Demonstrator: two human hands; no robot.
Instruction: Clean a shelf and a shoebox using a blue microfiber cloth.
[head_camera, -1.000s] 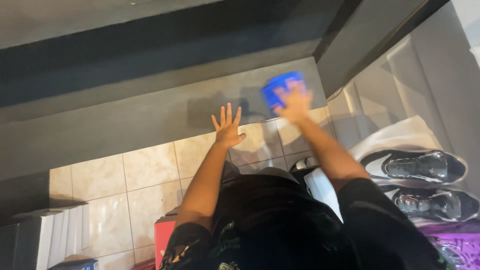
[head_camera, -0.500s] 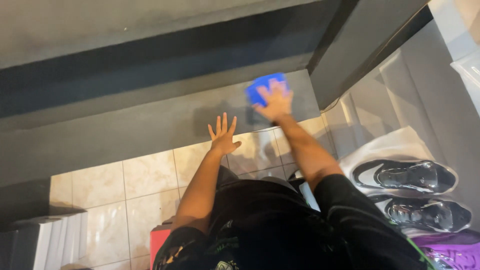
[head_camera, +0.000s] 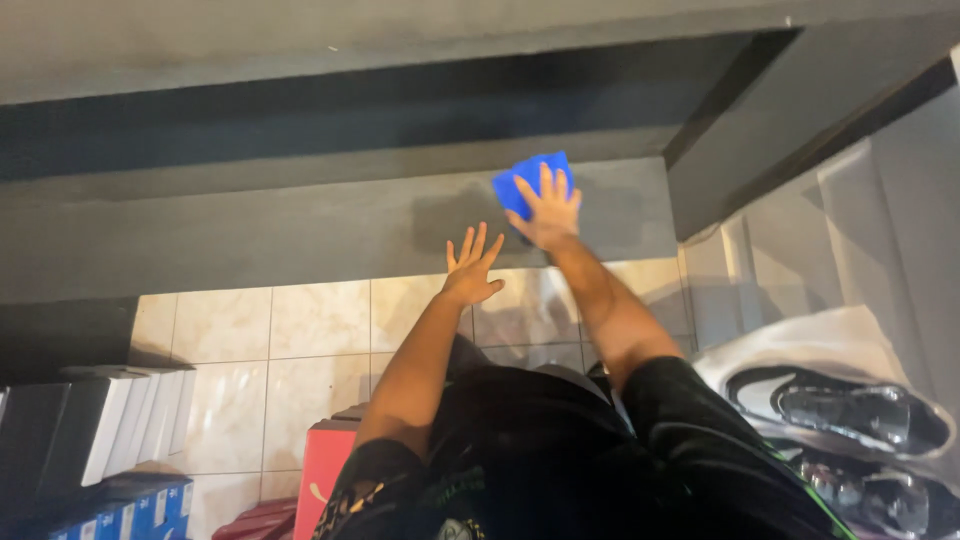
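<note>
Cloth (head_camera: 524, 183), blue and thin, lies flat under the right hand (head_camera: 547, 212), whose spread fingers press it onto the grey shelf (head_camera: 300, 225). It looks soft, light, easily bunched; a pinch at one edge would lift it. The left hand (head_camera: 470, 268) hovers open beside it, empty.

Place: a shoe shop or its stockroom, by the look of the goods.
Shoes: a pair of dark sports shoes (head_camera: 838, 408) lies on white wrapping paper (head_camera: 800, 345) at the lower right of the frame.
Boxes: a row of white and dark shoeboxes (head_camera: 95, 425) stands on edge at the lower left, with blue boxes (head_camera: 120, 510) below them and a red box (head_camera: 322, 470) at the bottom centre.
Fittings: long dark grey shelves (head_camera: 300, 225) run across the upper half of the frame, stepped one above another, with a dark upright (head_camera: 790, 130) at the upper right.
Floor: glossy beige tiles (head_camera: 300, 350) with pale grout lines, seen in the centre left.
</note>
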